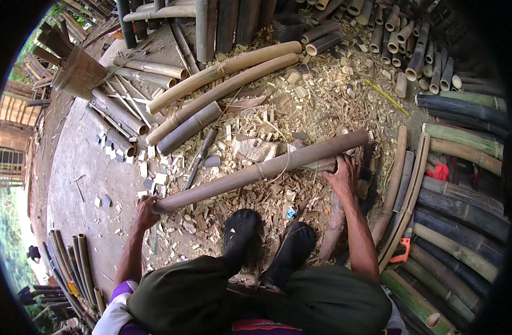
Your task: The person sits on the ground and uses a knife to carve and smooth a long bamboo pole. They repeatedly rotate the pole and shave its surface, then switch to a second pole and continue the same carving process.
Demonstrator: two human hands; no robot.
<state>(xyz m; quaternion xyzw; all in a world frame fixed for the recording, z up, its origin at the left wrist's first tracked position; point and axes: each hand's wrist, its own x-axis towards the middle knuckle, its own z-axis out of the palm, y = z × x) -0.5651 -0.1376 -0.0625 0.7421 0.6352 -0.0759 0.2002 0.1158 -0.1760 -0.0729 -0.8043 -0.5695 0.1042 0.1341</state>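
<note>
Grey, chip-littered floor [80, 173] spreads beneath the work, its pale wood shavings [317, 95] thickest around the middle. Across this, before the seated person's feet in dark socks [242, 231], a long, smooth, brown bamboo pole [261, 170] lies slantwise, its right end farther from the body than its left. The person's left hand [146, 213] has its fingers clasped about the near left end. Toward the other end, the right hand [343, 176] is at the pole's lower edge, thumb spread to the left; whether its fingers grasp the pole or only touch it cannot be told.

Beyond the pole, a slim, dark, stick-like piece [200, 159] lies among the chips, near two long, curved, tan bamboo poles [225, 72]. On the right, an orange-handled saw [401, 250] sits beside stacked green and dark bamboo lengths [459, 198]. A thin yellow strip [386, 96] lies farther off, and a rusty brown bucket [80, 73] stands tilted at upper left.
</note>
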